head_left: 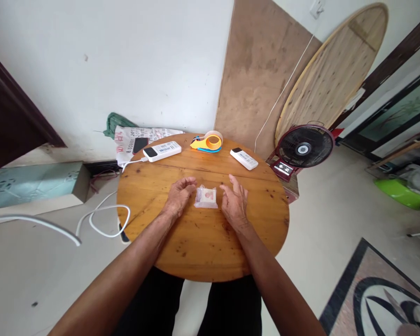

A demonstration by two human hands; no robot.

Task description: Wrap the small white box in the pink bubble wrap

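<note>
A small flat packet in clear plastic wrap (206,197), with a reddish print on a pale face, lies on the round wooden table (196,252). My left hand (179,196) rests on its left side, fingers slightly curled and apart, holding nothing. To the right of the packet is my right hand (235,201), its fingers spread and likewise holding nothing. Neither hand appears to touch the packet, though the left fingertips come close to its edge.
Toward the back stand a yellow tape dispenser (207,142), a white device with a cable (163,151) and another white device (244,158). A dark phone (140,145) lies on a printed sack (122,144). A fan (305,146) is right of the table.
</note>
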